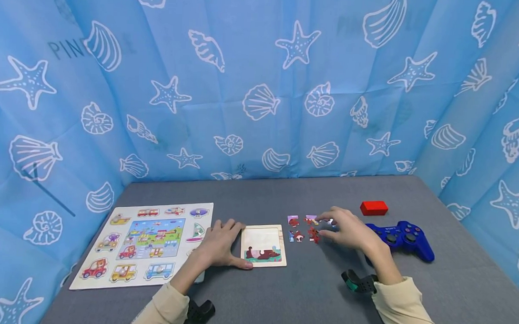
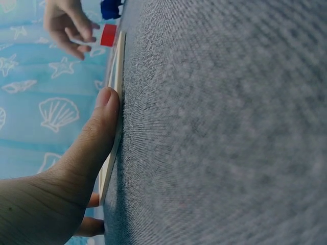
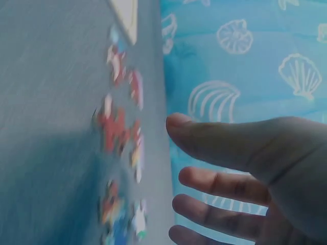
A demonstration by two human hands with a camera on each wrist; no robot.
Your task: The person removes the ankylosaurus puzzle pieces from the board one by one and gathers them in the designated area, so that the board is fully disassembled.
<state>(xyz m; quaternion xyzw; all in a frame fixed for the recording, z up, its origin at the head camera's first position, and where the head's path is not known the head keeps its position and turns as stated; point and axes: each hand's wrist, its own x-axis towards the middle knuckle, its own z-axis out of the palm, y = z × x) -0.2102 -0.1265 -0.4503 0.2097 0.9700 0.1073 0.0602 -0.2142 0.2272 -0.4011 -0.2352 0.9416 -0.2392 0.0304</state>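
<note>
The loose puzzle pieces (image 1: pixel 314 234) lie on the worktop (image 1: pixel 306 287) just right of the small wooden puzzle tray (image 1: pixel 257 236), in a cluster whose longer run goes left to right. They sit between the tray and the right hand (image 1: pixel 345 229), so the right hand is much the nearer of the two; the pieces lie to its left, at and below its fingertips, and one or more at the cluster's right end are partly hidden by the fingers. The tray, almost square, shows bare wood in its far part and a band of picture pieces along its near side. The right hand has its thumb held well apart from loosely bent fingers and has hold of nothing; the right wrist view shows a gap between thumb and pieces, though that view is blurred. The left hand (image 1: pixel 220 244) is spread at the tray's left side, thumb touching the near edge and a fingertip at the far left corner, the tray flat on the worktop. Farther out, a large puzzle board (image 1: pixel 88 284) lies left of the tray, partly behind the left forearm; a blue game controller (image 1: pixel 404 236) and a red block (image 1: pixel 374 208) lie right of the pieces. A blue curtain (image 1: pixel 226 118) with shells and starfish hangs behind.
</note>
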